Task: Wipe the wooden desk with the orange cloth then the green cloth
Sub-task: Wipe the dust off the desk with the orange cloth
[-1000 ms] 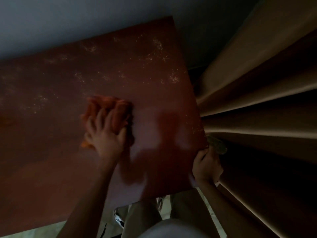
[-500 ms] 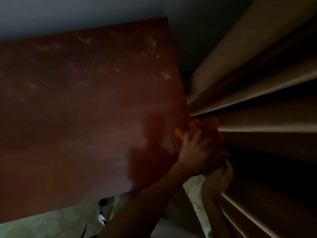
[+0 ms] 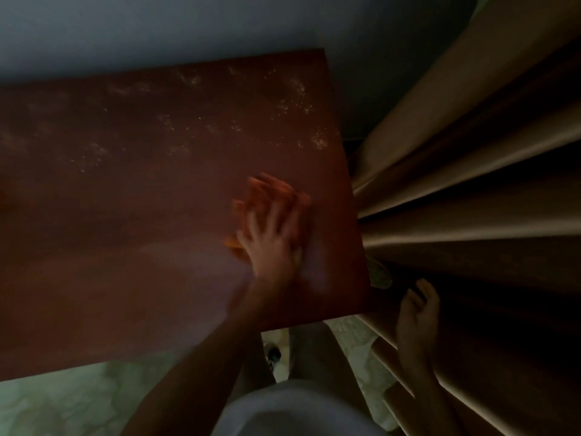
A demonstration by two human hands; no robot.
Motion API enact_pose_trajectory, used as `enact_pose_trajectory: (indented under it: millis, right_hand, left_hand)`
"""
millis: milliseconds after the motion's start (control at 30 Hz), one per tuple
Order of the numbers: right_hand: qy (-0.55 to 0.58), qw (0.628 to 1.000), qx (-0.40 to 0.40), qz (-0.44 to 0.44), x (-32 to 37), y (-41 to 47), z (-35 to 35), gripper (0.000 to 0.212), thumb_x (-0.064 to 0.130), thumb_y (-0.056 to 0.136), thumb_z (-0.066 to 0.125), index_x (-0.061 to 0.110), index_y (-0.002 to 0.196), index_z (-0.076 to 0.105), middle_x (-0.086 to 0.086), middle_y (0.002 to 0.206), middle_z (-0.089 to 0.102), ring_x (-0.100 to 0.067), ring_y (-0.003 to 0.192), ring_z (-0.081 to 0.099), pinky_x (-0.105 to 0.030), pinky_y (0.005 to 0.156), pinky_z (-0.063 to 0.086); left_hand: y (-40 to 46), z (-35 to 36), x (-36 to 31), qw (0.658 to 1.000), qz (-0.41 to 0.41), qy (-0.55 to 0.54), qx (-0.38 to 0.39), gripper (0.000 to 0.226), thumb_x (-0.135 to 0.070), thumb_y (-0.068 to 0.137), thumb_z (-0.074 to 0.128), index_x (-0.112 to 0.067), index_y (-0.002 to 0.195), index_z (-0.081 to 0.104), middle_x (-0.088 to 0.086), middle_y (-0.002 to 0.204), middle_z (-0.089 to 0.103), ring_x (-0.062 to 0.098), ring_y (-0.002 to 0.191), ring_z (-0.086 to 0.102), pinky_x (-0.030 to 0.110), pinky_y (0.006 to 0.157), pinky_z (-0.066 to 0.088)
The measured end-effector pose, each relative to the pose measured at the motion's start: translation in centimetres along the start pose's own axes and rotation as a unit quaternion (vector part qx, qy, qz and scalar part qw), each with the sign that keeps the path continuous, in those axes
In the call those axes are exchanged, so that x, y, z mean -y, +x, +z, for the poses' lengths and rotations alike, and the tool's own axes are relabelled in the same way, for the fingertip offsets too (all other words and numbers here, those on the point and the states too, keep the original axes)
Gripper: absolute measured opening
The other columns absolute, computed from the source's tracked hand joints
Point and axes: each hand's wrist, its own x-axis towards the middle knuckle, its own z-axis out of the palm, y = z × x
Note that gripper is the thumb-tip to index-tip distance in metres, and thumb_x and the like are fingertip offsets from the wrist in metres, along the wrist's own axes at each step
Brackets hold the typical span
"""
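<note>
Flat left hand on orange cloth

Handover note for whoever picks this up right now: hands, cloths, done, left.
Left hand: fingers spread flat, pressing the orange cloth on the wooden desk near its right edge; blurred by motion.
Right hand: off the desk's right edge by the curtain, fingers relaxed, holding nothing.
Green cloth: a dim greenish shape sits just past the desk's right edge, but too dark to confirm.
Done: near half looks free of specks.
Left: pale dust specks remain along the far strip; finish with orange, then wipe with green.
</note>
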Motion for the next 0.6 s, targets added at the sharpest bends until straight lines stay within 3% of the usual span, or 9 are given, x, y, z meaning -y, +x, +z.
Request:
enact_pose_trajectory:
  millis: [33, 100, 133, 200, 233, 300, 400, 467, 600]
  right_hand:
    - [-0.043, 0.996, 0.034, 0.070, -3.8, -4.4, -1.7, 0.051, 0.002, 0.097, 0.047, 0.015, 0.145, 0.037, -0.008, 0.146, 0.045, -0.019, 0.127, 0.048, -0.042, 0.103, 0.044]
    - [-0.054, 0.998, 0.015, 0.003, -4.4, -3.2, -1.9, 0.051, 0.001, 0.096, 0.047, 0.014, 0.145, 0.038, -0.009, 0.144, 0.045, -0.020, 0.126, 0.049, -0.038, 0.100, 0.044]
    - [-0.056, 0.998, 0.016, -0.023, -4.3, -2.4, -1.9, 0.051, 0.001, 0.096, 0.047, 0.014, 0.144, 0.038, -0.011, 0.143, 0.046, -0.023, 0.127, 0.050, -0.039, 0.100, 0.044]
    - [-0.082, 0.995, 0.019, -0.058, -2.5, -1.2, 0.3, 0.050, 0.004, 0.096, 0.047, 0.018, 0.143, 0.040, -0.010, 0.142, 0.047, -0.024, 0.128, 0.050, -0.040, 0.102, 0.044]
    - [-0.096, 0.992, 0.030, -0.075, -2.4, -2.0, 1.1, 0.049, 0.006, 0.096, 0.046, 0.021, 0.143, 0.040, -0.007, 0.142, 0.048, -0.022, 0.128, 0.049, -0.040, 0.103, 0.044]
    - [-0.120, 0.982, 0.072, -0.126, -2.3, -3.5, 3.1, 0.047, 0.009, 0.098, 0.045, 0.025, 0.142, 0.041, -0.002, 0.143, 0.047, -0.016, 0.129, 0.046, -0.040, 0.103, 0.042]
    - [-0.152, 0.961, 0.120, -0.200, -1.0, -3.9, 8.4, 0.045, 0.011, 0.098, 0.045, 0.020, 0.142, 0.043, -0.003, 0.145, 0.047, -0.017, 0.132, 0.044, -0.041, 0.107, 0.040]
    - [-0.193, 0.928, 0.143, -0.284, -1.4, -5.1, 12.9, 0.045, 0.017, 0.095, 0.042, 0.013, 0.140, 0.047, -0.009, 0.144, 0.050, -0.025, 0.134, 0.046, -0.043, 0.111, 0.038]
    - [-0.343, 0.825, 0.199, -0.403, -2.0, -8.3, 22.7, 0.053, 0.026, 0.090, 0.039, 0.012, 0.141, 0.047, -0.011, 0.151, 0.043, -0.032, 0.139, 0.037, -0.048, 0.115, 0.027]
  left_hand:
    - [-1.2, 1.7, -1.4, 0.996, 0.085, 0.011, -0.010, 0.075, -0.047, 0.078, 0.071, -0.047, 0.146, 0.040, -0.004, 0.160, 0.033, 0.044, 0.140, 0.022, 0.075, 0.095, 0.035]
    - [-6.2, 5.0, -5.4, 0.952, 0.296, 0.054, 0.052, 0.057, -0.046, 0.081, 0.072, -0.048, 0.134, 0.054, -0.009, 0.152, 0.043, 0.038, 0.141, 0.026, 0.081, 0.096, 0.032]
    - [-9.2, 6.1, -6.9, 0.928, 0.356, 0.080, 0.069, 0.044, -0.048, 0.084, 0.066, -0.049, 0.128, 0.059, -0.014, 0.146, 0.049, 0.032, 0.141, 0.028, 0.082, 0.104, 0.019]
    - [-12.1, 7.1, -8.3, 0.910, 0.389, 0.098, 0.101, 0.038, -0.053, 0.095, 0.047, -0.051, 0.133, 0.054, -0.019, 0.148, 0.046, 0.020, 0.145, 0.025, 0.067, 0.118, 0.000]
    - [-13.1, 6.9, -7.4, 0.918, 0.365, 0.109, 0.112, 0.043, -0.053, 0.101, 0.037, -0.048, 0.143, 0.043, -0.016, 0.157, 0.034, 0.017, 0.150, 0.018, 0.059, 0.122, 0.006]
    - [-12.9, 5.6, -3.6, 0.951, 0.298, 0.043, 0.071, 0.044, -0.049, 0.104, 0.033, -0.045, 0.148, 0.033, -0.011, 0.163, 0.023, 0.017, 0.153, 0.006, 0.063, 0.116, 0.023]
    - [-9.4, 3.3, 5.6, 0.986, 0.158, -0.017, 0.042, 0.053, -0.048, 0.081, 0.064, -0.042, 0.133, 0.054, -0.009, 0.151, 0.044, 0.029, 0.148, 0.020, 0.069, 0.091, 0.044]
    - [-7.0, 0.7, 11.9, 0.999, 0.044, -0.025, 0.017, 0.072, -0.050, 0.067, 0.070, -0.038, 0.136, 0.056, -0.004, 0.153, 0.045, 0.036, 0.142, 0.030, 0.068, 0.092, 0.041]
    - [-2.3, -3.9, 20.7, 0.991, -0.104, -0.010, -0.085, 0.072, -0.062, 0.074, 0.052, -0.036, 0.141, 0.053, -0.001, 0.153, 0.045, 0.037, 0.141, 0.030, 0.068, 0.099, 0.032]
